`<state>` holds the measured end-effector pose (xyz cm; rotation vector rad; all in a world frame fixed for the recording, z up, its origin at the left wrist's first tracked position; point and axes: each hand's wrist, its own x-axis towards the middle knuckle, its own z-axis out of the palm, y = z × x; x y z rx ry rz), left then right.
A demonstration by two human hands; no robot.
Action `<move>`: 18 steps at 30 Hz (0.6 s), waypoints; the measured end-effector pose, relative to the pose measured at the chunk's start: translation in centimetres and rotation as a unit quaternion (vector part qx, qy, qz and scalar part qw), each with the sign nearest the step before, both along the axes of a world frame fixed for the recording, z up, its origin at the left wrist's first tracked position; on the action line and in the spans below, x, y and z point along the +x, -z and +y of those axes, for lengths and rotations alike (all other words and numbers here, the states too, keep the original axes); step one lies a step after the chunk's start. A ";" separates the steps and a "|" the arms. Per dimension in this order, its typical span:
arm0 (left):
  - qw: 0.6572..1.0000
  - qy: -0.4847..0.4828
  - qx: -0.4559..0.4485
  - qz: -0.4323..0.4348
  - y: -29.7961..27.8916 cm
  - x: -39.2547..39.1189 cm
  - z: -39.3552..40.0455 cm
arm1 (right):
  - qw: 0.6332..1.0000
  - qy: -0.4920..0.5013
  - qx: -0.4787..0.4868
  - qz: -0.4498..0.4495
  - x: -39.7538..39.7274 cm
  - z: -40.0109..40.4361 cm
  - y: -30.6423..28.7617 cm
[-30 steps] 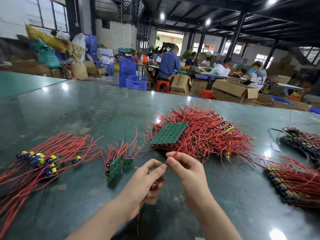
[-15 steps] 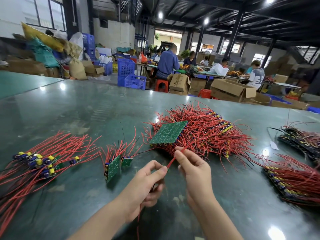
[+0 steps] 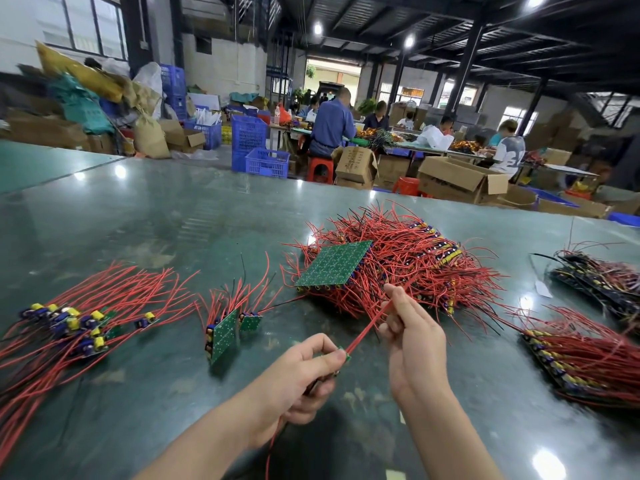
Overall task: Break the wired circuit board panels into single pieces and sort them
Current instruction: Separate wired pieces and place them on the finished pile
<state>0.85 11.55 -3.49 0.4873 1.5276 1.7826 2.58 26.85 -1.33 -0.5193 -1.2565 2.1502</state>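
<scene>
My left hand [image 3: 300, 377] pinches a small single green board piece [image 3: 345, 354] just above the table. A red wire [image 3: 367, 330] runs up from that piece, and my right hand [image 3: 412, 336] pinches it between thumb and fingers. Behind my hands lies a big heap of wired panels [image 3: 408, 271] with a green panel [image 3: 335, 267] face-down on top. A part panel [image 3: 224, 336] and a small piece [image 3: 250, 322] sit left of my hands. Sorted single pieces [image 3: 74, 323] with red wires lie at far left.
The green table [image 3: 145, 216] stretches ahead. More wired panels lie at the right [image 3: 585, 362] and far right [image 3: 602, 278]. Beyond the table's far edge are cardboard boxes [image 3: 460, 178], blue crates [image 3: 266, 162] and seated people at another bench.
My right hand has slid up and right along the red wire, drawing it straight. My left hand has stayed low, and the small board piece now shows at its fingertips.
</scene>
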 end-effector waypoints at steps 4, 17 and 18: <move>1.000 0.013 0.012 -0.001 0.0 0.0 -0.1 | 1.000 0.001 -0.027 0.010 0.0 0.6 -0.1; 0.993 -0.069 0.091 -0.032 0.4 -0.2 0.1 | 0.997 -0.028 0.057 0.037 -0.5 0.8 0.0; 0.991 -0.087 0.096 -0.032 0.5 -0.3 0.1 | 0.991 -0.053 0.120 0.023 -0.5 0.3 0.2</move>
